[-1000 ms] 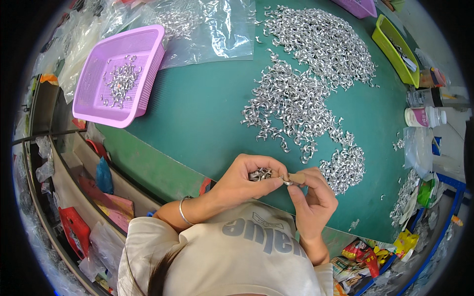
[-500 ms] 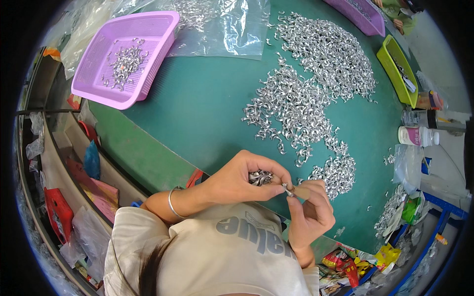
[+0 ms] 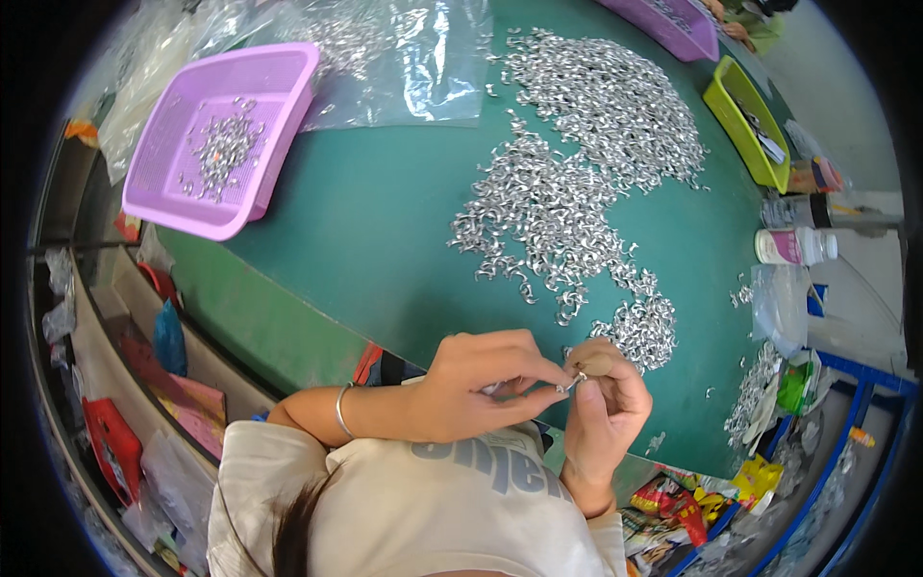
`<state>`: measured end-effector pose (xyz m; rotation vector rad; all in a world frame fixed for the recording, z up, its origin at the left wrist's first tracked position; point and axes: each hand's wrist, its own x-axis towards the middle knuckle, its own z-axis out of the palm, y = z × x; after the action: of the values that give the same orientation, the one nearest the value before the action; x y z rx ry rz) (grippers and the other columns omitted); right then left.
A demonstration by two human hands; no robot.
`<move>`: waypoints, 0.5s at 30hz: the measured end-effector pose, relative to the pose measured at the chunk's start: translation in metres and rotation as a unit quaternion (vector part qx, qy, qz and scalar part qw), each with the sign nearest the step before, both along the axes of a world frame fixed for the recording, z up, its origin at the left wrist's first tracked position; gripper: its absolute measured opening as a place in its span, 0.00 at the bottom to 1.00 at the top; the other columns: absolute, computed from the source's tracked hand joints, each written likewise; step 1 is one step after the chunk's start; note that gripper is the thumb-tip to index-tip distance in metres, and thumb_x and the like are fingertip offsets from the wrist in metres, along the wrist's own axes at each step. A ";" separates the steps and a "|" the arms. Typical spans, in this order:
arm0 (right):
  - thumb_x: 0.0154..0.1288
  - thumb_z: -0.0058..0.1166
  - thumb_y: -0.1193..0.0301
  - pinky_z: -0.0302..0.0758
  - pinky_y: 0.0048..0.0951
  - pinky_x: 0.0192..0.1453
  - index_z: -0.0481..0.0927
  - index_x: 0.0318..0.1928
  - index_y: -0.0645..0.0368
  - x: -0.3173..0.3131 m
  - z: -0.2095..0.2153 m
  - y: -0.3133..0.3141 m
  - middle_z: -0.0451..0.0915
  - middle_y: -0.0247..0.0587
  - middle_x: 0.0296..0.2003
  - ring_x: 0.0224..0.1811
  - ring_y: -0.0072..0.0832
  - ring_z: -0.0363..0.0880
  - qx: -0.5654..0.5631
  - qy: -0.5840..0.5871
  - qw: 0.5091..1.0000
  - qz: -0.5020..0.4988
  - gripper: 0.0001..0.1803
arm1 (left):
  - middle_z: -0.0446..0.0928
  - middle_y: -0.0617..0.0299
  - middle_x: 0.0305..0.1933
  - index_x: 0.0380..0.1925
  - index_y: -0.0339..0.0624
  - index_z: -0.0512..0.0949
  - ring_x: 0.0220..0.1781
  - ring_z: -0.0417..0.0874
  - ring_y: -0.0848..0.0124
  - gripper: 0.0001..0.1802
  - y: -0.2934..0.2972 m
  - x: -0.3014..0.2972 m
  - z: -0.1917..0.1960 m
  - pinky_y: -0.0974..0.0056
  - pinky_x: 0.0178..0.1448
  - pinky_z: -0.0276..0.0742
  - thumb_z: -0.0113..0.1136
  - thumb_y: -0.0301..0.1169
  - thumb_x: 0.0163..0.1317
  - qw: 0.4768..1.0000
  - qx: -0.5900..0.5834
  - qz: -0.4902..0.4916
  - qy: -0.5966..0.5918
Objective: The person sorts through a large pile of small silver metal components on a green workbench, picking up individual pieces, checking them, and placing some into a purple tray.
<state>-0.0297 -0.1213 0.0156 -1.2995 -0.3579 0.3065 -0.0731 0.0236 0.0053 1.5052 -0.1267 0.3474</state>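
Both hands work close to the chest, just above the near edge of the green desk (image 3: 385, 240), a position that appears to keep the small parts within easy sight; the left hand (image 3: 481, 389) is curled, its thumb and fingertips pinched on a small silvery metal clip (image 3: 569, 383), with what looks like a few more clips cupped against the palm, though that is partly hidden; the right hand (image 3: 606, 404) meets it from the opposite side, fingers closed on the same clip or on a small piece joined to it, and which of the two cannot be told at this size; a thin metal bangle (image 3: 340, 412) circles the left wrist; the desk surface is a matt, smooth green mat, and a broad loose heap of clips (image 3: 567, 192) is spread across it within reach, each piece bright, curved and reflective; the nearest part of the heap (image 3: 642, 327) lies just beyond the right hand; a shallow purple plastic basket (image 3: 173, 202) with perforated walls stands at the far left and holds a small scatter of the same clips; a clear, creased plastic bag (image 3: 413, 58) lies flat beside the basket; a yellow-green plastic tray (image 3: 745, 135) stands at the right edge, well apart from the hands; a white bottle (image 3: 793, 246) lies on its side near it.
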 end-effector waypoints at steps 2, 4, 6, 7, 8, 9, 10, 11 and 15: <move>0.51 0.48 0.87 0.68 0.25 0.39 0.73 0.34 0.72 0.001 0.002 -0.002 0.71 0.47 0.34 0.35 0.27 0.69 0.023 0.022 0.999 0.018 0.07 | 0.71 0.63 0.19 0.29 0.38 0.80 0.15 0.65 0.80 0.14 -0.006 0.000 -0.004 0.74 0.18 0.58 0.65 0.15 0.38 0.999 0.016 0.023 -0.028; 0.51 0.49 0.86 0.68 0.25 0.38 0.73 0.34 0.72 0.002 0.005 -0.003 0.71 0.46 0.34 0.35 0.28 0.68 0.034 0.034 0.999 0.021 0.07 | 0.71 0.63 0.20 0.28 0.38 0.80 0.13 0.65 0.81 0.13 -0.009 0.004 -0.008 0.76 0.17 0.58 0.65 0.15 0.38 0.998 0.003 0.025 -0.058; 0.51 0.51 0.85 0.68 0.25 0.38 0.73 0.33 0.71 0.002 0.006 -0.004 0.71 0.45 0.33 0.35 0.28 0.68 0.030 0.008 0.999 0.007 0.06 | 0.71 0.63 0.20 0.28 0.38 0.80 0.13 0.65 0.81 0.13 -0.010 0.007 -0.009 0.76 0.17 0.58 0.65 0.16 0.38 0.997 -0.005 0.025 -0.074; 0.51 0.52 0.84 0.68 0.25 0.37 0.73 0.33 0.71 0.002 0.006 -0.005 0.71 0.45 0.33 0.35 0.28 0.68 0.027 -0.004 1.000 0.004 0.06 | 0.72 0.64 0.20 0.28 0.38 0.80 0.13 0.65 0.81 0.13 -0.011 0.008 -0.010 0.76 0.17 0.58 0.66 0.16 0.39 0.997 -0.007 0.020 -0.075; 0.51 0.53 0.84 0.68 0.25 0.37 0.73 0.32 0.71 0.002 0.007 -0.007 0.71 0.45 0.32 0.34 0.28 0.68 0.015 -0.016 1.000 0.001 0.06 | 0.72 0.64 0.20 0.28 0.38 0.80 0.14 0.65 0.81 0.13 -0.011 0.009 -0.009 0.76 0.17 0.58 0.66 0.16 0.39 0.997 -0.011 0.015 -0.077; 0.51 0.54 0.83 0.68 0.25 0.37 0.73 0.32 0.71 0.001 0.005 -0.008 0.71 0.44 0.32 0.34 0.28 0.68 0.008 -0.026 1.000 -0.003 0.06 | 0.72 0.64 0.21 0.28 0.39 0.80 0.14 0.65 0.81 0.13 -0.010 0.008 -0.009 0.76 0.16 0.58 0.66 0.16 0.39 0.997 -0.010 0.010 -0.077; 0.50 0.55 0.82 0.67 0.25 0.37 0.73 0.31 0.71 0.001 0.005 -0.009 0.71 0.44 0.32 0.34 0.28 0.68 0.001 -0.037 0.999 -0.006 0.07 | 0.72 0.64 0.21 0.29 0.39 0.80 0.14 0.65 0.81 0.13 -0.010 0.008 -0.009 0.76 0.16 0.58 0.66 0.16 0.39 0.997 -0.013 0.013 -0.080; 0.50 0.56 0.82 0.67 0.25 0.36 0.73 0.30 0.70 0.001 0.008 -0.007 0.71 0.44 0.31 0.33 0.28 0.68 -0.010 -0.041 0.999 -0.020 0.07 | 0.72 0.65 0.21 0.29 0.39 0.80 0.14 0.65 0.81 0.13 -0.011 0.009 -0.009 0.76 0.16 0.58 0.66 0.17 0.40 0.996 -0.017 0.015 -0.084; 0.49 0.56 0.81 0.67 0.25 0.35 0.73 0.30 0.70 -0.001 0.008 -0.006 0.72 0.43 0.29 0.32 0.28 0.68 -0.021 -0.054 0.998 -0.032 0.07 | 0.72 0.65 0.21 0.29 0.40 0.80 0.14 0.65 0.81 0.12 -0.012 0.008 -0.010 0.76 0.15 0.58 0.67 0.18 0.40 0.995 -0.021 0.024 -0.091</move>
<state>-0.0309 -0.1274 0.0232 -1.3692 -0.4016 0.1918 -0.0655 0.0117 -0.0048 1.4356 -0.2269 0.5227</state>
